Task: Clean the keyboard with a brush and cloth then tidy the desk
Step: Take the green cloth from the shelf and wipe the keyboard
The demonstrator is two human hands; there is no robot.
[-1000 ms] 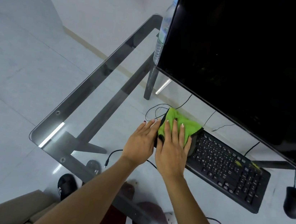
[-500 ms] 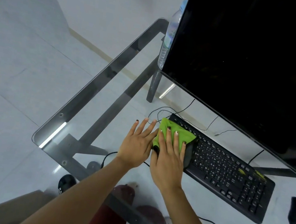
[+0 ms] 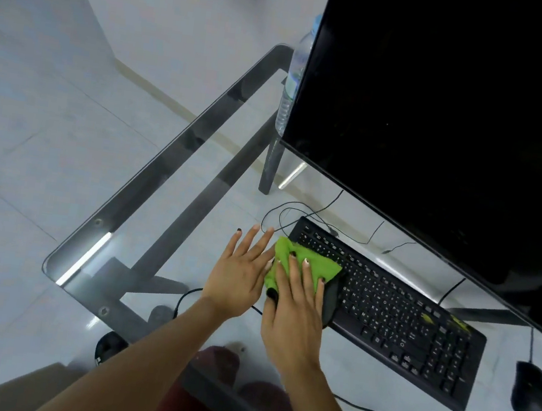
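A black keyboard (image 3: 397, 311) lies on the glass desk (image 3: 178, 165), below a large dark monitor (image 3: 446, 118). A green cloth (image 3: 310, 262) covers the keyboard's left end. My right hand (image 3: 297, 309) lies flat on the cloth, fingers spread over it, pressing it onto the keys. My left hand (image 3: 240, 270) rests flat on the glass just left of the keyboard, fingers apart, touching the cloth's edge. A dark object shows under my right palm; I cannot tell what it is. No brush is visible.
A black mouse (image 3: 533, 391) sits at the right edge of the desk. A clear water bottle (image 3: 293, 80) stands behind the monitor's left side. Thin black cables (image 3: 296, 212) loop behind the keyboard and trail along the front edge.
The cloth under my right hand has slid toward me along the keyboard's left end, uncovering its top left corner. My left hand stays beside it.
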